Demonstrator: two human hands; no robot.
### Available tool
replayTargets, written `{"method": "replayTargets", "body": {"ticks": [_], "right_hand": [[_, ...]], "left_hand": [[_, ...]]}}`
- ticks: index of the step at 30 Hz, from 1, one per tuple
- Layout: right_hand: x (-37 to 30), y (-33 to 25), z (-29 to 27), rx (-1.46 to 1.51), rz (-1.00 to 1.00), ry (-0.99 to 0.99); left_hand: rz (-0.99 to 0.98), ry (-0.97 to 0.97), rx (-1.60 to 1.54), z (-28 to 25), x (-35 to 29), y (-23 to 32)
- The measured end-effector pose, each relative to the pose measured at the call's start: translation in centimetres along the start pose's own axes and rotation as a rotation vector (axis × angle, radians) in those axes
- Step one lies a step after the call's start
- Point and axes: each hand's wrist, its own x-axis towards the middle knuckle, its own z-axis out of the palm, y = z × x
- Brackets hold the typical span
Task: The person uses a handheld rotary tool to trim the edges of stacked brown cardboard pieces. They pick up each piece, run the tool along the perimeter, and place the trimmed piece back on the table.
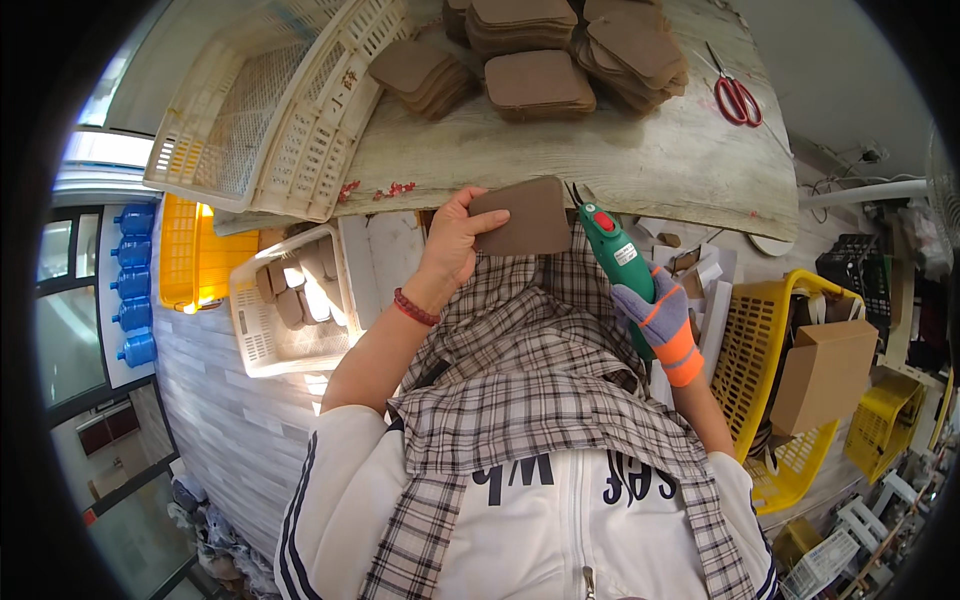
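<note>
My bare left hand [456, 238] pinches a flat brown rounded-corner piece [530, 222] by its left edge, thumb on top, in front of the table edge. Whether it is one layer or more I cannot tell. My right hand [660, 312], in a grey and orange glove, is wrapped round green electric scissors [612, 246] with a red button. Their dark blades point up and away, just right of the piece and apart from it. Stacks of similar brown pieces [540, 82] lie on the far part of the table [440, 155].
Red-handled scissors [737, 100] lie on the table at right. White plastic crates [300, 130] lean at its left end. A white basket with brown pieces [262, 340] sits lower left. At right stands a yellow basket [745, 350] with a cardboard box [825, 375].
</note>
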Motion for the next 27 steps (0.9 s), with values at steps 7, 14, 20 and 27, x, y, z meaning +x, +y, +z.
{"method": "replayTargets", "body": {"ticks": [7, 14, 20, 27], "right_hand": [[0.2, -0.1, 0.2, 0.013, 0.019, -0.015], [0.3, 0.5, 0.2, -0.005, -0.034, -0.014], [0.2, -1.3, 0.4, -0.075, 0.042, -0.044], [1.1, 2.7, -1.0, -0.125, -0.078, 0.006]], "left_hand": [[0.004, -0.017, 0.049, 0.3, 0.2, -0.5], [0.002, -0.079, 0.122, -0.1, 0.5, 0.1], [0.0, -0.076, 0.244, -0.7, 0.5, 0.2], [0.172, 0.207, 0.225, -5.8, 3.2, 2.6]]}}
